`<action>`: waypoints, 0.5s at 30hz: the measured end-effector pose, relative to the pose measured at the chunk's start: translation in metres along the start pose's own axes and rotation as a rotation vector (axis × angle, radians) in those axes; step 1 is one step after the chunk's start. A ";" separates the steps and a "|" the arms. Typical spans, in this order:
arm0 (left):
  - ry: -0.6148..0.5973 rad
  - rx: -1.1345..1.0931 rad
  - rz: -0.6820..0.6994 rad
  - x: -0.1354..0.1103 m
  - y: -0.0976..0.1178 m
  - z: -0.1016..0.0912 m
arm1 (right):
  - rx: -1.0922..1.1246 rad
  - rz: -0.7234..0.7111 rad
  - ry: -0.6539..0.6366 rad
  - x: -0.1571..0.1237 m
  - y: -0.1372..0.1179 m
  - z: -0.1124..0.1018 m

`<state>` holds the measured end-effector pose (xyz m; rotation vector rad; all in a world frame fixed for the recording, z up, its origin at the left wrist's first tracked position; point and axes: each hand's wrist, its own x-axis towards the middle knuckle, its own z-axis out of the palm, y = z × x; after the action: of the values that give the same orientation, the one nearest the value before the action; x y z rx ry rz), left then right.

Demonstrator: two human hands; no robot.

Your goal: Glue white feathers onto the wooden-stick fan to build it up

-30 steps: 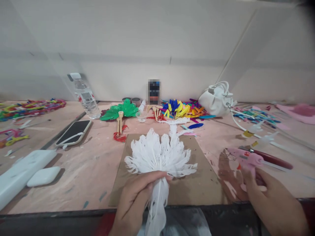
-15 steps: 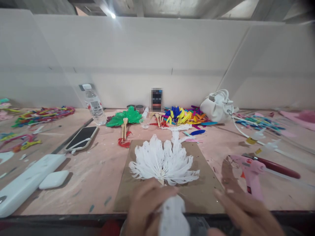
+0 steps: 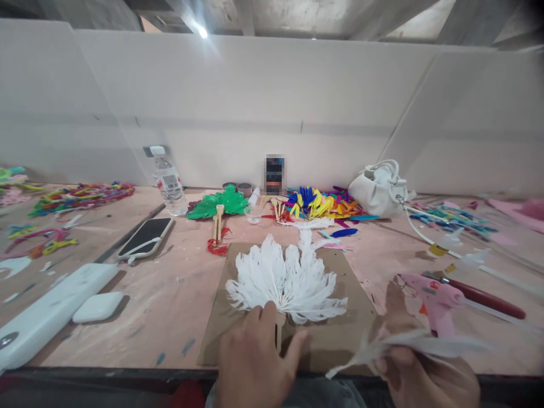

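A fan of white feathers (image 3: 293, 277) lies spread on a brown cardboard sheet (image 3: 352, 283), with its pale handle (image 3: 279, 334) pointing towards me. My left hand (image 3: 259, 354) rests at the base of the fan, fingertips touching near where the quills meet. Its thumb stands apart on the other side of the handle. Over the sheet's right front corner, my right hand (image 3: 425, 368) pinches a loose white feather (image 3: 408, 345), slightly blurred. The feather lies crosswise, its quill end towards the left. A pink glue gun (image 3: 437, 300) lies just beyond that hand.
Behind the sheet are coloured feathers (image 3: 323, 203), a green fan (image 3: 221, 203) and a white bag (image 3: 376, 190). To the left lie a phone (image 3: 147, 238), a white power bank (image 3: 59, 311) and a water bottle (image 3: 170, 184). Red-handled pliers (image 3: 484, 296) lie right.
My left hand has moved forward onto the fan's base, and its thumb has spread. The white feather seen by my left hand before is now in my right hand, further right.
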<state>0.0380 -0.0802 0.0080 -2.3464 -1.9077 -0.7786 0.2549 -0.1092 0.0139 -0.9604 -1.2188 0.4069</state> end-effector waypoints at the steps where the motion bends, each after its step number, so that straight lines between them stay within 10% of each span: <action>1: -0.029 0.031 0.008 0.001 0.001 -0.001 | 0.105 0.062 0.028 0.001 0.003 0.001; 15: 0.033 -0.669 -0.131 0.008 -0.014 0.000 | 0.462 0.039 0.121 0.010 -0.001 -0.008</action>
<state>0.0261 -0.0698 0.0073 -2.5028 -2.0308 -1.6780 0.2656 -0.1060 0.0204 -0.6009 -0.9406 0.6204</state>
